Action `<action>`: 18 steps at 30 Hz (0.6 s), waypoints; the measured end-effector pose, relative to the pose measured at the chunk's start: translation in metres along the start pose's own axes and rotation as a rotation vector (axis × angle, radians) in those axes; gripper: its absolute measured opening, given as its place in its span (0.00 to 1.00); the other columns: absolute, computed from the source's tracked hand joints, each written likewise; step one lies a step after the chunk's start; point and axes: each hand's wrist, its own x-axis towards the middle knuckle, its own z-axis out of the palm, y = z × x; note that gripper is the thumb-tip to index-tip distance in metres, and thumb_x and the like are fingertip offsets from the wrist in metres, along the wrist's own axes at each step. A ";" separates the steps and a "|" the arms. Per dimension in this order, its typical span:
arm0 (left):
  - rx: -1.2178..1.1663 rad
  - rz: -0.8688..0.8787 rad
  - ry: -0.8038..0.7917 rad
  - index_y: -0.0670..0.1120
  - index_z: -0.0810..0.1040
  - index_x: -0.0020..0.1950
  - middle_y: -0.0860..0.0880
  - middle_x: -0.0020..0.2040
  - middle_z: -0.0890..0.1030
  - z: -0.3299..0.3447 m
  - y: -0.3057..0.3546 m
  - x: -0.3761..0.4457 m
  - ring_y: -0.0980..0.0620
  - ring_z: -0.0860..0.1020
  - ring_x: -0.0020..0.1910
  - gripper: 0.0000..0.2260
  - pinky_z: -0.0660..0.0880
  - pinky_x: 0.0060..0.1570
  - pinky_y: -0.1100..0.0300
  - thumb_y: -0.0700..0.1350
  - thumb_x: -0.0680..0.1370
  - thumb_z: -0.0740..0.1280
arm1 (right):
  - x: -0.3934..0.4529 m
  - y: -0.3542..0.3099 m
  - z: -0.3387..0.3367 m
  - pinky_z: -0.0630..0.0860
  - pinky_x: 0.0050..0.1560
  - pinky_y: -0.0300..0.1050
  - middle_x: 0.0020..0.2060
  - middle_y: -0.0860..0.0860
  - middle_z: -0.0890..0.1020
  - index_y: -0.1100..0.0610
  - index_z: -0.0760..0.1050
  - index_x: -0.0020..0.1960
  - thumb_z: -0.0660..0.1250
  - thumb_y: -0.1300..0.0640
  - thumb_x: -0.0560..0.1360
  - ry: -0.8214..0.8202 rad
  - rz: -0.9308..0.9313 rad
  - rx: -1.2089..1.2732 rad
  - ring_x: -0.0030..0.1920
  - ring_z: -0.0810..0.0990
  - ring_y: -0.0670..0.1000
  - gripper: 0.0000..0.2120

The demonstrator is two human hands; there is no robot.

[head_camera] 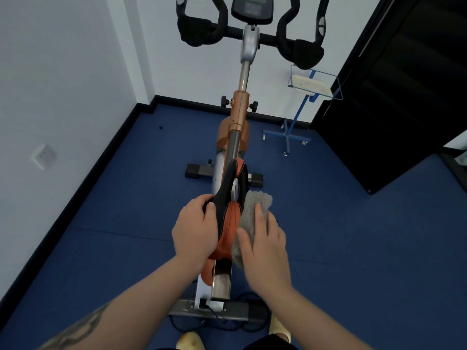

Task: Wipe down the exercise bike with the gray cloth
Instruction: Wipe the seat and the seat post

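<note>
The bike (238, 127) stands on blue floor (353, 236), its bars (298, 44) toward the white wall (63, 72) and its saddle (231, 208) nearest the person. The left hand (195, 228) grips the saddle's left edge, fingers curled over the black rim. The right hand (264, 245) lies flat, fingers straight, pressing the cloth (252, 213) against the saddle's right side. The cloth sits under that palm and fingers, between hand and saddle, with its fuzzy end sticking out beyond the fingertips and a fold hanging below the thumb. A blue stand (300, 117) is off to the right, near a dark door (404, 97).
</note>
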 end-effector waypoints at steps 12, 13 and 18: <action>0.004 0.004 0.010 0.55 0.77 0.62 0.63 0.51 0.76 0.000 0.002 0.001 0.60 0.74 0.51 0.12 0.69 0.48 0.59 0.47 0.82 0.58 | 0.030 -0.013 -0.007 0.72 0.58 0.55 0.73 0.52 0.62 0.48 0.44 0.78 0.43 0.36 0.78 -0.067 -0.051 -0.263 0.67 0.67 0.55 0.33; 0.013 -0.004 0.010 0.55 0.77 0.62 0.62 0.51 0.76 0.000 0.002 0.002 0.60 0.73 0.51 0.12 0.68 0.47 0.59 0.47 0.82 0.58 | 0.043 -0.016 -0.011 0.71 0.57 0.54 0.72 0.53 0.64 0.50 0.45 0.79 0.45 0.37 0.79 -0.110 -0.001 -0.215 0.66 0.69 0.56 0.32; -0.001 -0.008 -0.003 0.54 0.77 0.63 0.58 0.55 0.79 0.000 0.000 0.001 0.57 0.75 0.54 0.13 0.71 0.49 0.57 0.47 0.82 0.58 | 0.085 -0.028 -0.012 0.70 0.53 0.52 0.65 0.58 0.74 0.57 0.57 0.73 0.47 0.43 0.83 -0.197 0.164 -0.132 0.60 0.75 0.60 0.25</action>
